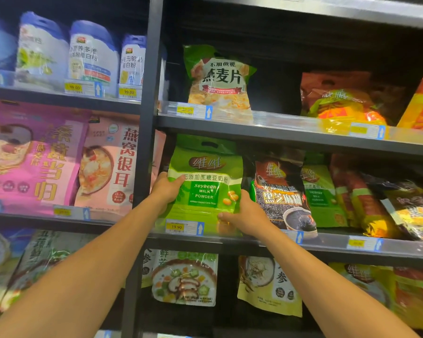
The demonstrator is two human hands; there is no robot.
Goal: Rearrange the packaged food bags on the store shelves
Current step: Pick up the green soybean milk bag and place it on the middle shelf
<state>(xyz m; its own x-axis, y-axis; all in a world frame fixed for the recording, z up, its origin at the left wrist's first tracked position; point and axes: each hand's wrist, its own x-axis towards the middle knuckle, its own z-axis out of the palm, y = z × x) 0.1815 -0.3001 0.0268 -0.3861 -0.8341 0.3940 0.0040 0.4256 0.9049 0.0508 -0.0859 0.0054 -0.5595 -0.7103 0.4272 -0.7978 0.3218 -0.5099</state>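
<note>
Green soybean bag point(205, 181), edges under left hand point(167, 189), right hand point(246, 217).

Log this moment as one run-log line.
left hand: gripping green soybean milk powder bag left edge | right hand: gripping its lower right corner | bag: upright on middle shelf, beside black sesame bag

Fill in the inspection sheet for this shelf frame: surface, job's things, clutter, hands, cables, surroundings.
Surface: middle shelf with price tags on its front edge.
Job's things: green soybean milk bag upright at the shelf's left end; black sesame bag beside it.
Clutter: bags further right lean and overlap.
Hands: left hand and right hand both grip the green bag.
Cables: nothing seen.
Surroundings: oat bag above; pink bags left.
</note>
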